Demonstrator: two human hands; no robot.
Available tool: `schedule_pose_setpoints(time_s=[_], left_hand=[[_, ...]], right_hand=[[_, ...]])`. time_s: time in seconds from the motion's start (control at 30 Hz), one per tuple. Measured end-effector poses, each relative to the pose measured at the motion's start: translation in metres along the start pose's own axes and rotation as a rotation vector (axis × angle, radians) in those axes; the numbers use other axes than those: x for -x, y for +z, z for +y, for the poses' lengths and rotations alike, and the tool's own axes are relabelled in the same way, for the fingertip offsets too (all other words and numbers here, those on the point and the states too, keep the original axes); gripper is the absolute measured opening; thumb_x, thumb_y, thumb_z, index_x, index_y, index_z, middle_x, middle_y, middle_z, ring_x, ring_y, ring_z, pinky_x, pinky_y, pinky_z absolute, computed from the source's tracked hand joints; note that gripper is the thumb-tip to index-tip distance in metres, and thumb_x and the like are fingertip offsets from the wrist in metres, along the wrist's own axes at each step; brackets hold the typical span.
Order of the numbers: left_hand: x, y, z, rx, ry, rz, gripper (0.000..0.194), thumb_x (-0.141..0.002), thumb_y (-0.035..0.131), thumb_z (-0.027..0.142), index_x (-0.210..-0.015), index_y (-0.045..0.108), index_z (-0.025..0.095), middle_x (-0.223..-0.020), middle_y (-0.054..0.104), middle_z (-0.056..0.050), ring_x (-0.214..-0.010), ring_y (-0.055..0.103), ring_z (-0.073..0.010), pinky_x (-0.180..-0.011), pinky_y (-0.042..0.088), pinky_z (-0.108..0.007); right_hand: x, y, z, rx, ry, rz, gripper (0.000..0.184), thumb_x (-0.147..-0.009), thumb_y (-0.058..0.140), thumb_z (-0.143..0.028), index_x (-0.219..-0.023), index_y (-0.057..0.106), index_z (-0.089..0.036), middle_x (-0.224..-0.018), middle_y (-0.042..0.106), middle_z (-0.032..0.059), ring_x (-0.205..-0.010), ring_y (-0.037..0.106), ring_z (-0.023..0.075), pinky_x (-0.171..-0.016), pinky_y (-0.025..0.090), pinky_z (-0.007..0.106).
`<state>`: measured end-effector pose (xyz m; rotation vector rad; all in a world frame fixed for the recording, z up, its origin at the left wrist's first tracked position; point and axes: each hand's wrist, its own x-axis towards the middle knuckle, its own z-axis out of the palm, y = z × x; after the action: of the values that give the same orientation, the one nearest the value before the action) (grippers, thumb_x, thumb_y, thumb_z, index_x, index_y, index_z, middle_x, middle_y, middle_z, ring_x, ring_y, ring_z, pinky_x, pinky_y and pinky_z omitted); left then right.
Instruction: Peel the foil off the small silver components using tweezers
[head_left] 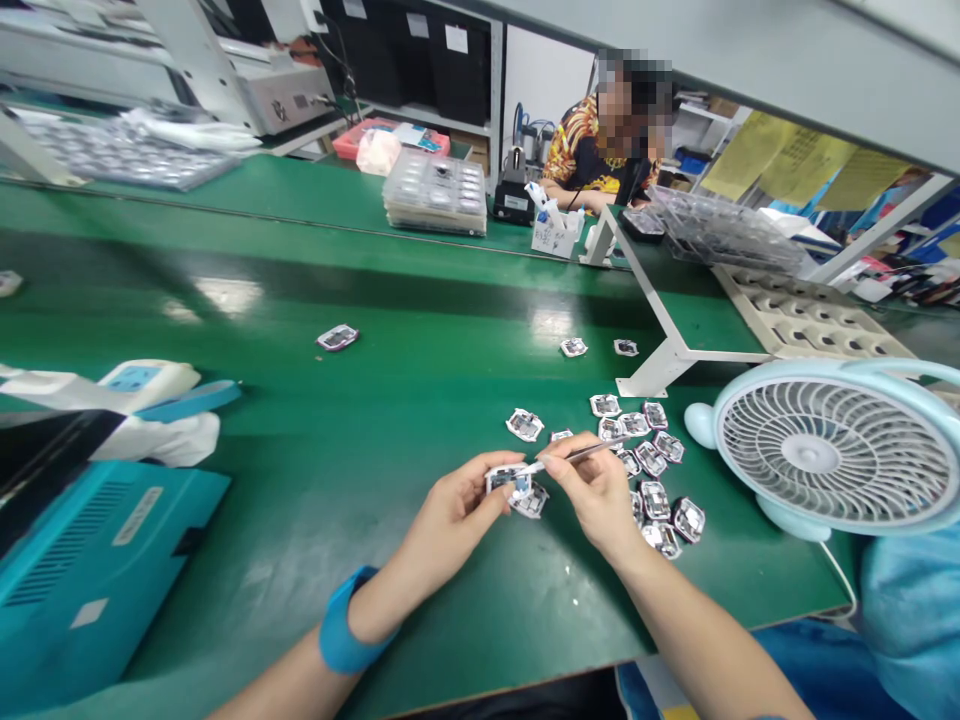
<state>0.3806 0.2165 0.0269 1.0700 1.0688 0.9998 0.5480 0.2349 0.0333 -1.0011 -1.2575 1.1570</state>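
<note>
- The head view showed the work in hand: the left hand [450,525] held a small foil-backed module [508,481] while the right hand [592,495] set the tip of steel tweezers [581,454] against it.
- The left fingers [491,497] were closed on the module's edges, and the right fingers [559,467] pinched the tweezers.
- The step appeared to be close tweezer work on this one module, which seemed to call for a steady left-hand hold.
- Counted, there was one module in hand and one more just under it. About eleven lay in a loose heap at 3 o'clock from the hands, two at 12 o'clock, and three farther out, roughly eighteen in all.
- Around them on the green tabletop [315,500] were one light-blue desk fan [832,445] at 3 o'clock, one teal machine [97,570] at 9 o'clock and one stack of clear trays [435,192] at 12 o'clock.
- One co-worker [600,165] sat across the bench at 1 o'clock.
</note>
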Motion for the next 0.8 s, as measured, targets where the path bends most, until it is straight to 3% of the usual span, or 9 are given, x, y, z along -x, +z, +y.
schedule_pose_setpoints(time_s=[0.43, 0.8], left_hand=[[0.002, 0.0, 0.008, -0.026, -0.007, 0.018, 0.034, -0.075, 0.067, 0.026, -0.106, 0.065, 0.015, -0.076, 0.067, -0.002, -0.065, 0.057, -0.0148, -0.062, 0.045, -0.026], [0.002, 0.006, -0.001, -0.068, 0.036, 0.13, 0.032, -0.082, 0.062, 0.039, -0.103, 0.065, 0.015, -0.066, 0.056, 0.002, -0.057, 0.047, -0.0123, -0.055, 0.037, -0.024]], right_hand=[[0.0, -0.001, 0.0, 0.014, -0.014, -0.016, 0.01, -0.079, 0.072, -0.029, -0.077, 0.067, -0.021, -0.076, 0.069, 0.0024, -0.074, 0.064, 0.0177, -0.07, 0.05, 0.03], [0.006, 0.004, 0.005, 0.035, -0.013, 0.028, 0.011, -0.081, 0.071, -0.029, -0.078, 0.066, -0.02, -0.075, 0.069, 0.0017, -0.073, 0.064, 0.017, -0.069, 0.049, 0.029]])
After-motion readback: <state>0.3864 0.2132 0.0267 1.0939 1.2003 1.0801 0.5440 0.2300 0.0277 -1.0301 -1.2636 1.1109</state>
